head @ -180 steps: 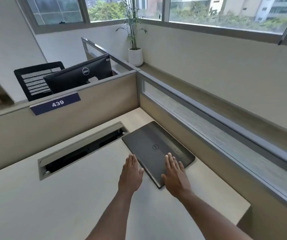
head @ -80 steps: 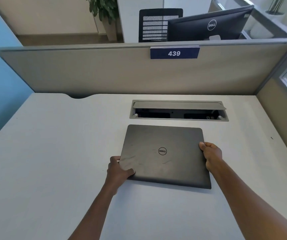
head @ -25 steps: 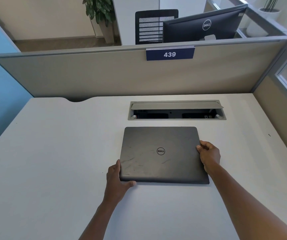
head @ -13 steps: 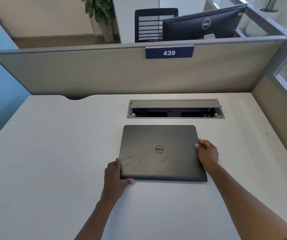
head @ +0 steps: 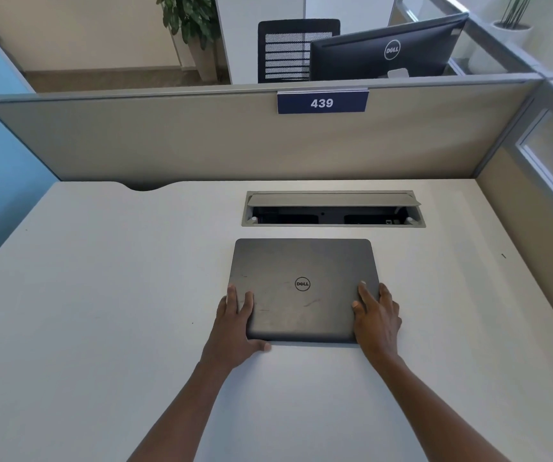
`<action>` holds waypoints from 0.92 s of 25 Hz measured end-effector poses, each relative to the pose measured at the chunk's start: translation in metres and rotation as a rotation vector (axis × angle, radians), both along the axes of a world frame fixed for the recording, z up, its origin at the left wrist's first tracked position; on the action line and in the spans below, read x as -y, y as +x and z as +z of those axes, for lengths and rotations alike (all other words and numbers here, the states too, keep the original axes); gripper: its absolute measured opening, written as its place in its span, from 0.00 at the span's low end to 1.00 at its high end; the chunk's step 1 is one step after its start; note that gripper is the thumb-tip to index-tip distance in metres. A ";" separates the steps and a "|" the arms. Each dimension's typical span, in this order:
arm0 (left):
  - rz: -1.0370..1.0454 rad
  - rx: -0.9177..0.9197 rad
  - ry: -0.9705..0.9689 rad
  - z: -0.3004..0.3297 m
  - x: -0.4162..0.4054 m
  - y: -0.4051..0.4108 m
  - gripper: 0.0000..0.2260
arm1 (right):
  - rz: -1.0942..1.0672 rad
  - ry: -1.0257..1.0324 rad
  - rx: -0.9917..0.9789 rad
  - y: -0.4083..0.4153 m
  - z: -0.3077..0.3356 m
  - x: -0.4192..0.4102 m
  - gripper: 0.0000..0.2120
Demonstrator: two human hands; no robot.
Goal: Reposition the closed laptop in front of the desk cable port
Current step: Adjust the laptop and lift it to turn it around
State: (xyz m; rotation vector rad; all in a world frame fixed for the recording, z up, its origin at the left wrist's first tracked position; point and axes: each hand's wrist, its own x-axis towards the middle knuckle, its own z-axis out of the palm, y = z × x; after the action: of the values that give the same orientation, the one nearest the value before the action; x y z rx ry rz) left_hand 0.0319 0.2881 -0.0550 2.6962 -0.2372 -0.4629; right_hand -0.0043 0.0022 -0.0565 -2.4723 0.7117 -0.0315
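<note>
A closed dark grey laptop with a round logo lies flat on the pale desk. Its far edge runs parallel to the open cable port, a short gap in front of it and centred a little left of the port's middle. My left hand rests flat on the lid's near left corner, fingers stretched out and thumb along the front edge. My right hand lies flat over the near right corner, fingers spread on the lid and its side edge.
A beige partition with a blue sign reading 439 closes the desk's far side. A second panel walls the right side. Beyond the partition stand a black monitor and a chair.
Both hands have gone from gripping the laptop's side edges to lying flat on its near corners. The laptop sits square to the port and has hardly shifted.
</note>
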 end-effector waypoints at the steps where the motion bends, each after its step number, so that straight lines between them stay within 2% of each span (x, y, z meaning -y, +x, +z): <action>1: -0.002 0.000 -0.005 -0.001 -0.001 -0.001 0.55 | 0.010 -0.018 0.002 -0.002 0.000 -0.001 0.21; 5: -0.001 -0.020 0.027 0.001 0.003 0.001 0.54 | 0.024 -0.058 -0.001 0.002 0.002 0.000 0.20; 9: 0.141 0.052 0.115 0.006 0.026 -0.020 0.47 | 0.098 -0.089 -0.045 0.015 -0.003 -0.004 0.21; 10: 0.222 0.076 0.050 0.003 0.038 -0.038 0.45 | 0.132 -0.123 -0.070 0.018 -0.010 -0.007 0.21; 12: 0.414 0.126 -0.242 0.011 0.069 -0.075 0.41 | 0.211 -0.173 -0.064 0.022 -0.007 -0.006 0.22; 14: 0.728 -0.023 -0.569 0.027 0.094 -0.087 0.34 | 0.331 -0.170 -0.041 0.044 0.007 -0.005 0.25; 17: 1.049 -0.463 -0.865 0.035 0.105 -0.070 0.21 | 0.474 -0.172 -0.031 0.086 0.030 0.000 0.27; 20: 1.105 -0.745 -1.057 0.039 0.098 -0.051 0.10 | 0.591 -0.221 -0.053 0.119 0.043 0.003 0.29; 23: 1.148 -0.835 -1.144 0.034 0.094 -0.038 0.08 | 0.716 -0.244 -0.140 0.147 0.039 0.001 0.31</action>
State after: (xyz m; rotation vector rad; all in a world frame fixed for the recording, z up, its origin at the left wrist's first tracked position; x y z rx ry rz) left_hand -0.0062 0.1940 -0.0209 1.0527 0.9241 -0.6878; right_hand 0.1426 0.0012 -0.0171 -2.8430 -0.1685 0.3422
